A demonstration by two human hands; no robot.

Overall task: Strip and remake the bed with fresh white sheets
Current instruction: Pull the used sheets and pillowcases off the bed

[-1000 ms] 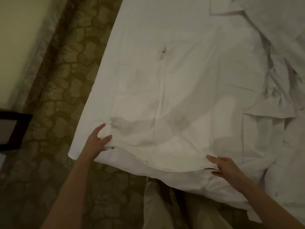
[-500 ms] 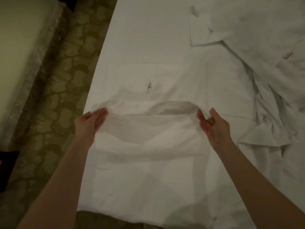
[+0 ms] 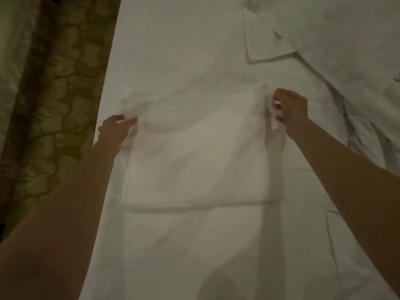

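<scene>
A white sheet (image 3: 194, 161) lies folded over on the white bed (image 3: 177, 44), its fold line running across below the middle. My left hand (image 3: 114, 129) pinches the folded layer's far left corner near the bed's left edge. My right hand (image 3: 290, 109) has curled fingers gripping the far right corner of the same layer. Both arms stretch forward over the bed. The frame is blurred by motion.
More crumpled white linen (image 3: 337, 50) is heaped at the upper right of the bed. A patterned brown-gold carpet (image 3: 54, 100) runs along the bed's left side. A pale edge of another bed or wall (image 3: 10, 40) shows at far left.
Both hands lifted the sheet's near edge from the foot of the bed and carried it forward, folding it over onto itself. The view has shifted farther up the bed.
</scene>
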